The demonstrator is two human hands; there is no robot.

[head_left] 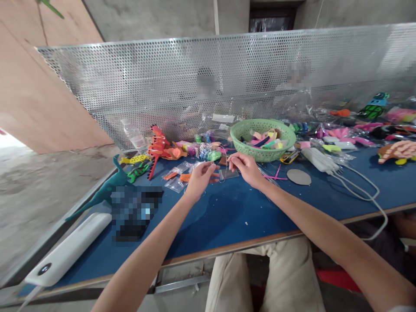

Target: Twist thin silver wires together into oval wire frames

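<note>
My left hand (200, 178) is above the middle of the blue table, thumb and forefinger pinched together and the other fingers loosely stretched. Facing it, my right hand (246, 168) pinches too, its fingers curled. A thin, pale thread or wire (226, 172) bends in a loop between the two hands; it is too fine to make out fully. Below the gap lies a small clear plastic piece (228, 174). Left of my left hand are clear bags with orange pieces (185, 177). Just behind my right hand stands a green basket (264, 151) with colourful small parts.
A perforated metal screen (162, 78) closes the table's back. Left are a red dinosaur toy (158, 145), a teal dinosaur toy (107, 188), a bottle (133, 136) and a long white device (69, 251). A white power strip (320, 159) with a looping cable and bagged toys are right.
</note>
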